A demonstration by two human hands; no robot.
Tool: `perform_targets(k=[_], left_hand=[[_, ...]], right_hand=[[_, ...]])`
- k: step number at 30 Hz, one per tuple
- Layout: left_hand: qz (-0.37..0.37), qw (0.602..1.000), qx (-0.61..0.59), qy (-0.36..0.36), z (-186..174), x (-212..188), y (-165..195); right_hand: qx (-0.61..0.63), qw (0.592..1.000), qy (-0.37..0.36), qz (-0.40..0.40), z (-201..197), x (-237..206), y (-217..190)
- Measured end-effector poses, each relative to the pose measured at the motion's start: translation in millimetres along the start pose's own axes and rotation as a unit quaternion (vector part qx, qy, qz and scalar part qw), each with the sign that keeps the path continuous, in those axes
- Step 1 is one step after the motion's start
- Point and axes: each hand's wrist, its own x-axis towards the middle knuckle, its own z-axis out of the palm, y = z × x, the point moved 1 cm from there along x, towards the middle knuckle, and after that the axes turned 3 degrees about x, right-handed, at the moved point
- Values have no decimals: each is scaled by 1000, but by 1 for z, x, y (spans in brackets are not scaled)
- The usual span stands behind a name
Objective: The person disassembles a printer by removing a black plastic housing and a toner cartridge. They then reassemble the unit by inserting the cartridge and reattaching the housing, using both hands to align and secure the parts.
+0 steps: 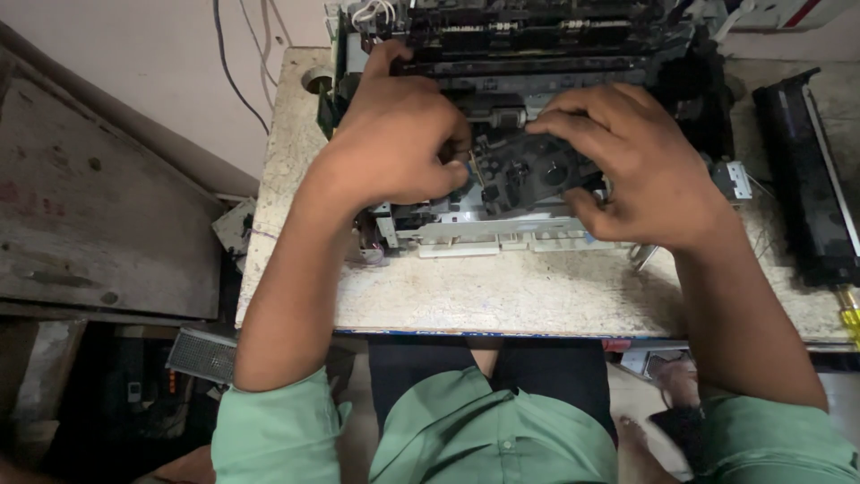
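Observation:
An opened black printer chassis [537, 54] with bare metal frame and plastic parts sits on a worn pale table [502, 291]. My left hand [394, 143] rests on its left side, fingers curled around a thin tool whose tip pokes into the mechanism near the centre. My right hand [627, 166] grips a black plastic gear assembly [528, 170] in the middle of the chassis, fingers over its top and thumb under its near edge. A white roller piece [507, 117] shows between my hands.
A long black cartridge-like part [802, 175] lies at the table's right side, and a yellow screwdriver handle [849, 314] lies near the right front corner. Wires [235, 63] hang against the wall at back left. A wooden board [98, 206] stands left of the table.

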Motion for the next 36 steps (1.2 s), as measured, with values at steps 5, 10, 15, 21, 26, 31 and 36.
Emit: perform_targets(k=[5,10,15,21,26,31,36], left_hand=[[0,1000,-1,15,0,-1,1],[1,1000,14,5,-1,-2,2],[6,999,38,-21,-2,3,4],[8,999,35,-24,-4,4,5],[-30,998,32,-47,-9,10,16],[-52,997,-16,-50,-17,13,30],[-61,997,-18,-50,-19,13,31]], right_hand=[[-6,1000,4,0,-2,1,-4],[-6,1000,-2,9,-5,2,-7],[-2,1000,-8,16,-9,2,-8],[8,1000,0,11,-10,-4,-6],[3,1000,11,-10,-13,-11,-2],[-4,1000,15,-10,-16,-16,0],[-6,1000,10,16,-17,-17,-2]])
